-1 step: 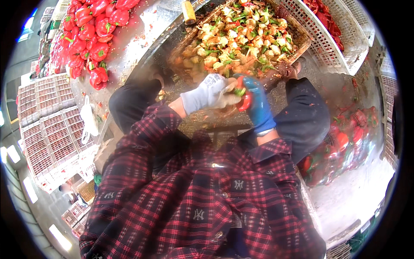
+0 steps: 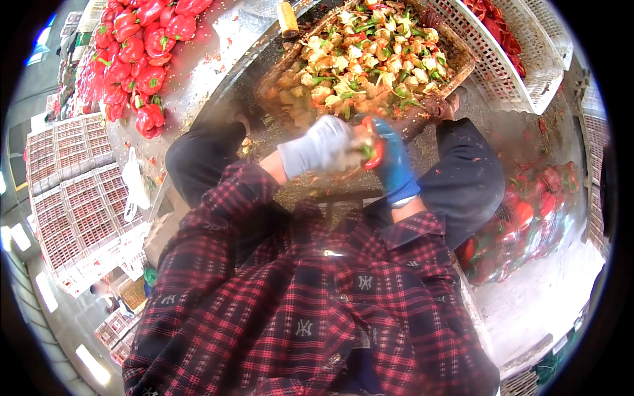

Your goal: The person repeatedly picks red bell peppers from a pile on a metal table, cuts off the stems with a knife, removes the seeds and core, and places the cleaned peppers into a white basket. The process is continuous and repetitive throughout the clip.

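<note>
Blue-gloved right hand (image 2: 395, 157) holds smooth, curved red pepper (image 2: 377, 157).

A heap of whole red peppers (image 2: 142, 56), some with green stems, is carried by the grey table (image 2: 177, 82) at the upper left, and its bare part is strewn with pale seeds and small red scraps (image 2: 152, 160). On the grey floor (image 2: 505, 135) at the right, a clear bag of red peppers (image 2: 522, 211) is supported, and a few red bits (image 2: 543, 125) are scattered near a white crate (image 2: 538, 92).
</note>
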`<state>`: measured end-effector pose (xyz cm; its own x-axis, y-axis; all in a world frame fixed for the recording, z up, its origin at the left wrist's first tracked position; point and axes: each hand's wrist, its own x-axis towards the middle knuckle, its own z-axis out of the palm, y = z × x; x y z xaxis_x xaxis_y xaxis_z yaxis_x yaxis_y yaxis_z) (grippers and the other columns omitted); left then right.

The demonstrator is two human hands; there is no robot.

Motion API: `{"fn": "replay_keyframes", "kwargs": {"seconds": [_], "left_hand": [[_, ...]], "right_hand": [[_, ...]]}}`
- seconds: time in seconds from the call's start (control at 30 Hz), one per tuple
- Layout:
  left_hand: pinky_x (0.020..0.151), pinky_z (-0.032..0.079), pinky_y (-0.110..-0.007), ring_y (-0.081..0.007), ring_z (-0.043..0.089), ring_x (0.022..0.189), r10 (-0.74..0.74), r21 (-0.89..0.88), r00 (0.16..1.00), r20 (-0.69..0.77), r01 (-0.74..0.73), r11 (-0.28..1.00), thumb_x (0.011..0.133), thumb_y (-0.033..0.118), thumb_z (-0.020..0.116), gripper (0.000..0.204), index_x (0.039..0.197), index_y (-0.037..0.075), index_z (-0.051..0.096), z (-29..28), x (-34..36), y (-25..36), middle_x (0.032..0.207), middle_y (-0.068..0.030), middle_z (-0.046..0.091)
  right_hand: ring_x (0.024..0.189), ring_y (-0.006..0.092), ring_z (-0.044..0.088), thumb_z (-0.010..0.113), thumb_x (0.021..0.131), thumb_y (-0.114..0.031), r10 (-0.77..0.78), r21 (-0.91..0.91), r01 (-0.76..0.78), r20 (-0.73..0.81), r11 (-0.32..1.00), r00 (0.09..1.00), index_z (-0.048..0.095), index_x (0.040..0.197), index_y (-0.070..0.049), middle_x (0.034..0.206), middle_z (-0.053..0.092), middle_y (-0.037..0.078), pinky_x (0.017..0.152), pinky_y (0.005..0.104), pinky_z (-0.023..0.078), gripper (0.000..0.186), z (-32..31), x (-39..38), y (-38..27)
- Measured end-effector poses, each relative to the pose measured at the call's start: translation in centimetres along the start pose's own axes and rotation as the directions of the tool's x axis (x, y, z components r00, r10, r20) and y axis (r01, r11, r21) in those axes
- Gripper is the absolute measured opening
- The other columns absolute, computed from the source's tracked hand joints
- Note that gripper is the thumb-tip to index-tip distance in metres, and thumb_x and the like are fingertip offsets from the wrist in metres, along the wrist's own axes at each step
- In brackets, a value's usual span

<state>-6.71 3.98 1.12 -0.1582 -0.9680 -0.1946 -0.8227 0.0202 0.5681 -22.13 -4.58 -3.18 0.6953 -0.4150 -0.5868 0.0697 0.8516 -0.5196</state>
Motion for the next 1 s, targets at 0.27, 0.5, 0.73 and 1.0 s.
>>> {"fn": "replay_keyframes", "kwargs": {"seconds": [0.27, 0.5, 0.73, 1.0], "left_hand": [[0.05, 0.043, -0.025, -0.0063, 0.054, 0.059, -0.484, -0.912, 0.854, -0.19, 0.028, 0.409, 0.091, 0.013, 0.063, 0.01, 0.097, 0.007, 0.068, -1.9, 1.2, 0.7, 0.065, 0.0001, 0.059], [0.083, 0.053, -0.041, -0.033, 0.067, 0.098, -0.512, 0.025, 0.854, 0.095, 0.512, 0.859, 0.089, 0.045, 0.06, 0.058, 0.131, 0.006, 0.052, -3.4, 3.2, 3.3, 0.112, -0.0191, 0.066], [0.067, 0.054, -0.037, -0.0236, 0.065, 0.087, -0.543, -0.875, 0.81, -0.221, 0.081, 0.477, 0.098, 0.037, 0.042, 0.036, 0.114, 0.007, 0.055, -0.7, 2.0, 0.7, 0.099, -0.0111, 0.065], [0.119, 0.021, -0.043, -0.0235, 0.03, 0.144, -0.507, 0.065, 0.862, -0.016, 0.506, 0.86, 0.097, 0.052, 0.045, 0.051, 0.139, 0.025, 0.052, -5.4, 3.2, 1.0, 0.152, -0.0068, 0.04]], "right_hand": [[0.097, 0.0188, 0.063, 0.062, 0.09, -0.008, -0.445, -0.187, 0.489, 0.231, 0.852, 0.865, 0.055, 0.117, -0.003, 0.11, 0.063, 0.01, 0.078, 0.029, 0.055, 0.028, -0.3, 0.4, -0.1], [0.096, 0.0158, 0.06, 0.069, 0.082, -0.003, -0.258, -0.149, 0.274, 0.118, 0.95, 0.959, 0.054, 0.121, -0.003, 0.107, 0.061, 0.004, 0.082, 0.0301, 0.052, 0.042, -2.2, 2.2, 1.4], [0.081, 0.0123, 0.06, 0.056, 0.094, -0.019, -0.591, -0.679, 0.546, 0.2, 0.492, 0.781, 0.059, 0.114, -0.005, 0.094, 0.061, 0.002, 0.069, 0.0245, 0.051, 0.025, -0.9, 1.2, 0.1], [0.091, 0.0159, 0.063, 0.071, 0.081, -0.005, -0.665, -0.631, 0.615, 0.202, 0.473, 0.719, 0.058, 0.112, -0.002, 0.102, 0.062, 0.006, 0.07, 0.0274, 0.054, 0.034, 0.0, 0.6, -0.4]]}}
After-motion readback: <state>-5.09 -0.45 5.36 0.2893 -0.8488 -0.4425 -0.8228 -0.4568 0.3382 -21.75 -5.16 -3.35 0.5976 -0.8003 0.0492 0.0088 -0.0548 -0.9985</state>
